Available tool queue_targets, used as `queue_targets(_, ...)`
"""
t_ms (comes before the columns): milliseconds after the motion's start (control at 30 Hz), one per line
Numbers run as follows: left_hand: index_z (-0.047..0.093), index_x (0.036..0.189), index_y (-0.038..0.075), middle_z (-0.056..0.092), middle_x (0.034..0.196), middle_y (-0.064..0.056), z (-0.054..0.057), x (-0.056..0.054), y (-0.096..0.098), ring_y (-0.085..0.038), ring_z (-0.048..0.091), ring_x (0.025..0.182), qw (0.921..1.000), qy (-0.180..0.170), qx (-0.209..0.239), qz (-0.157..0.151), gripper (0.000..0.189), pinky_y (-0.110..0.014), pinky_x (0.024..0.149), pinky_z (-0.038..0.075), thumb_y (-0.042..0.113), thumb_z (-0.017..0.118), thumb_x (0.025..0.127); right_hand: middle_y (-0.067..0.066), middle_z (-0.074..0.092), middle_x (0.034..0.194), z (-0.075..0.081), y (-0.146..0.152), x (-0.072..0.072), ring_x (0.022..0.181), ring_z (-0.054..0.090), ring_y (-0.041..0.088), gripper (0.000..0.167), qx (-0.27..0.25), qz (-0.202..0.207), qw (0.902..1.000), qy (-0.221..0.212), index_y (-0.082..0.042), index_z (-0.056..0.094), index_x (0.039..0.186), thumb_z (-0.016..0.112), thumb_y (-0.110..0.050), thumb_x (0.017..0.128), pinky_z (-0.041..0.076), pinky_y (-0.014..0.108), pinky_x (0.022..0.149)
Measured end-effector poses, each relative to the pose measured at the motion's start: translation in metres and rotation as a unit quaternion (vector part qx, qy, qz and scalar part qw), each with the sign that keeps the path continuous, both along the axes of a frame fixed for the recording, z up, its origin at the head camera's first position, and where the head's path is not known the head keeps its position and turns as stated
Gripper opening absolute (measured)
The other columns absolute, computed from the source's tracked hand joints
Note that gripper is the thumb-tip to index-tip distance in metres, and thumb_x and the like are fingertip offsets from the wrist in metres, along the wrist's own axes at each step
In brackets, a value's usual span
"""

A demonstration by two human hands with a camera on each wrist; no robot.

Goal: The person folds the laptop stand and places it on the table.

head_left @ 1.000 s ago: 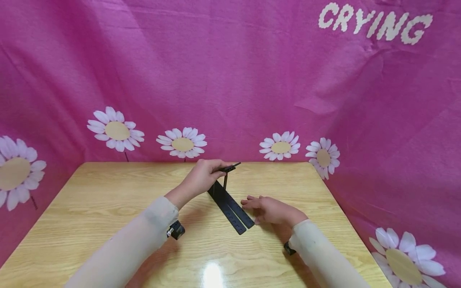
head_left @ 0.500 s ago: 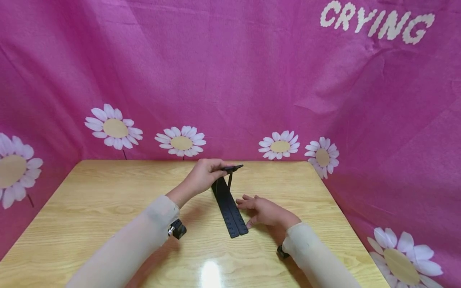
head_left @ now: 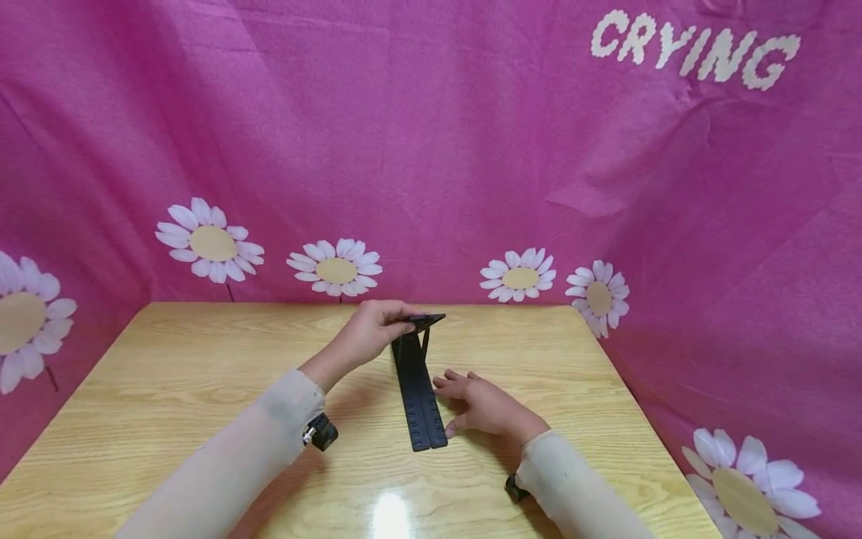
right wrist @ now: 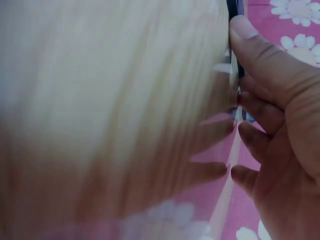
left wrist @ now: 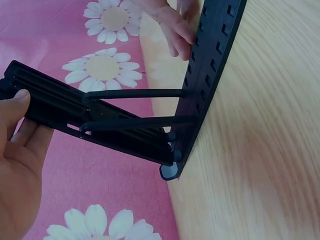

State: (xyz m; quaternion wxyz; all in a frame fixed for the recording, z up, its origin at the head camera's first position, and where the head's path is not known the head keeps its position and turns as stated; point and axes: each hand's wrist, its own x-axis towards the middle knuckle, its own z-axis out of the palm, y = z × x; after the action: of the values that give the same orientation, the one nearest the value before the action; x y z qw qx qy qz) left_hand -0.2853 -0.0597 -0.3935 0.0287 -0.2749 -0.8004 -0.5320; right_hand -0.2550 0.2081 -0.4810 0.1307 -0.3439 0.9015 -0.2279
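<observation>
A black folding laptop stand (head_left: 417, 397) rests on the wooden table, its long slotted base pointing toward me. The base's two rails lie side by side. My left hand (head_left: 367, 329) pinches the raised upper panel (left wrist: 50, 97) at its free end, thumb on one face and fingers behind. Two thin support struts (left wrist: 137, 94) run from that panel down to the slotted base (left wrist: 207, 70), as the left wrist view shows. My right hand (head_left: 488, 404) lies low along the base's right side with fingers spread, its thumb (right wrist: 245, 32) at the rail's edge near the front end.
The wooden table (head_left: 222, 374) has a pink cloth (head_left: 431, 150) with daisies hanging behind it and at both sides. A light glare spot (head_left: 390, 513) shows near the front. A small black camera (head_left: 320, 432) sits on the left wrist.
The two base rails have come together, closing the gap between them. The stand's near end has swung left, and my right hand has followed it left. My left hand keeps its pinch.
</observation>
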Motion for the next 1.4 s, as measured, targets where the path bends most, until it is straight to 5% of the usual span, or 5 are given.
queue_targets(500, 0.078, 0.119, 0.016, 0.076, 0.114, -0.002, 0.0, 0.007, -0.01, -0.016, 0.073, 0.099, 0.9995, 0.013, -0.008, 0.028, 0.027, -0.036, 0.088, 0.061, 0.005, 0.07, 0.096, 0.006, 0.045, 0.159, 0.003, -0.028, 0.007, 0.153, 0.031, 0.023, 0.074, 0.029, -0.006, 0.9993, 0.023, -0.007, 0.059, 0.144, 0.086, -0.037, 0.081, 0.023, 0.051, 0.126)
queue_targets(967, 0.077, 0.12, 0.013, 0.076, 0.115, -0.001, -0.009, 0.01, -0.012, -0.018, 0.072, 0.107, 0.9961, 0.075, -0.002, 0.046, 0.026, -0.042, 0.092, 0.06, 0.005, 0.071, 0.096, 0.003, 0.049, 0.157, 0.003, -0.021, 0.002, 0.151, 0.036, 0.024, 0.062, 0.024, -0.009, 0.9996, 0.009, -0.011, 0.065, 0.139, 0.083, -0.037, 0.086, 0.026, 0.05, 0.125)
queue_targets(1200, 0.074, 0.125, 0.017, 0.072, 0.126, -0.001, -0.014, 0.009, -0.017, -0.024, 0.067, 0.12, 0.9951, 0.066, -0.039, 0.062, 0.033, -0.048, 0.1, 0.056, 0.009, 0.076, 0.093, 0.005, 0.06, 0.146, 0.011, -0.021, -0.006, 0.14, 0.05, 0.028, 0.05, -0.049, -0.056, 0.9966, -0.035, -0.012, 0.069, 0.133, 0.081, -0.03, 0.089, 0.038, 0.049, 0.119)
queue_targets(1400, 0.067, 0.135, 0.012, 0.073, 0.124, -0.007, -0.024, 0.006, -0.024, -0.028, 0.068, 0.119, 0.9931, 0.069, -0.052, 0.079, 0.043, -0.048, 0.104, 0.053, 0.01, 0.076, 0.093, 0.011, 0.06, 0.146, 0.012, -0.024, -0.012, 0.14, 0.051, 0.031, 0.042, -0.077, -0.081, 0.9936, -0.02, -0.007, 0.07, 0.13, 0.078, -0.023, 0.092, 0.037, 0.049, 0.119)
